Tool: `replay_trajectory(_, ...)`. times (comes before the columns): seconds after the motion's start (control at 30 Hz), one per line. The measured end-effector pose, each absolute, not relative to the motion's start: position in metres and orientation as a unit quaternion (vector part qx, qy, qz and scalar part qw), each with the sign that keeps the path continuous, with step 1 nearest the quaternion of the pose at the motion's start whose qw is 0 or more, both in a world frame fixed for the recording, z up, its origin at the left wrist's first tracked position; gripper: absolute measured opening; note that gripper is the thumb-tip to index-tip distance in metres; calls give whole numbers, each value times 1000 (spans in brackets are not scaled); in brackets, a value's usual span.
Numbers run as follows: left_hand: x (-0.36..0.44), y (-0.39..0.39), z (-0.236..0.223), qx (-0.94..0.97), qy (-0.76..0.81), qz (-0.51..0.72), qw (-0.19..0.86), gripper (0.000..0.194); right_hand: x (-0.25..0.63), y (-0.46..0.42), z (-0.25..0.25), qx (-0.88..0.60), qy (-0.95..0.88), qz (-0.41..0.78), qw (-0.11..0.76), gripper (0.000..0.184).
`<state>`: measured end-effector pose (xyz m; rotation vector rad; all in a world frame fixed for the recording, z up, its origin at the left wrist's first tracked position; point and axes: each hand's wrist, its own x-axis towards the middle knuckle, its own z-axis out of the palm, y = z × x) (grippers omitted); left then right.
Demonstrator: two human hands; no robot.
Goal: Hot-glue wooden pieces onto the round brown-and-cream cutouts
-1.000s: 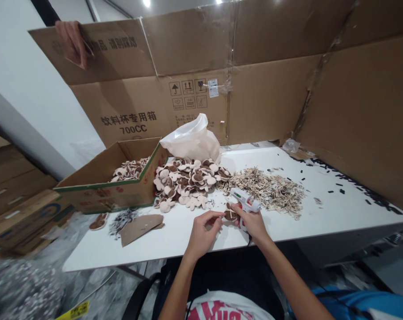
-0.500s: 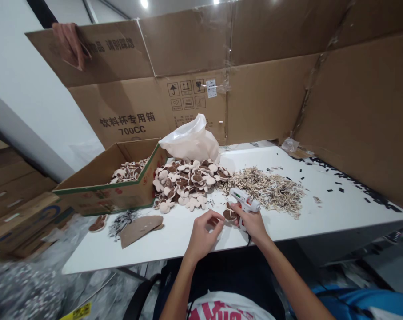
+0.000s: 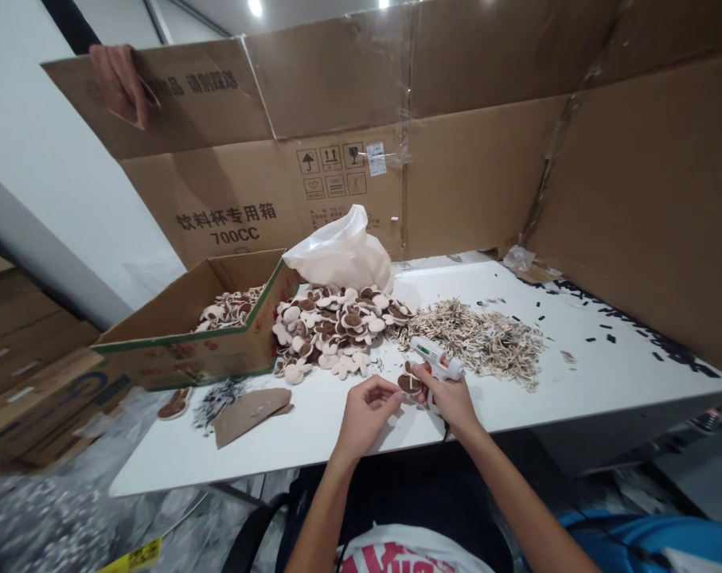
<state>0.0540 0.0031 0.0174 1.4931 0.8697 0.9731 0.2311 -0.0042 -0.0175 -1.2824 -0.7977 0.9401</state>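
A white hot glue gun (image 3: 437,356) with a green mark lies in my right hand (image 3: 453,404), whose fingers are wrapped round it. That hand's thumb and fingertips also hold a small brown felt piece (image 3: 407,383) with a pale, string-like strip across it. Close against the piece's left edge, the thumb and forefinger of my left hand (image 3: 364,415) are pinched together; whatever is between them is too small to make out. Behind both hands lies a heap of brown and cream felt shapes (image 3: 342,326), some rabbit-eared. To its right spreads a pile of thin beige strips (image 3: 485,342).
An open cardboard box (image 3: 181,362) with more felt pieces stands at the left. A white plastic bag (image 3: 345,251) sits behind the heap. Brown card scraps (image 3: 250,414) and black bits (image 3: 217,400) lie front left. Tall cardboard walls (image 3: 485,167) enclose the white table (image 3: 349,455).
The felt piece has tilted slightly, showing more of its brown face, and the left fingertips have shifted a little at its edge. The camera view has moved slightly.
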Motion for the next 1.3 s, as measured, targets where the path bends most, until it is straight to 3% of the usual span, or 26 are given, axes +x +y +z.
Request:
replay_trajectory(0.17, 61, 1, 19, 603, 378, 387, 586, 27, 231, -5, -13, -553, -357, 413, 630, 43)
replay_trajectory(1.3, 79, -2, 2, 594, 465, 432, 494, 23, 231, -5, -12, -550, -379, 408, 623, 43)
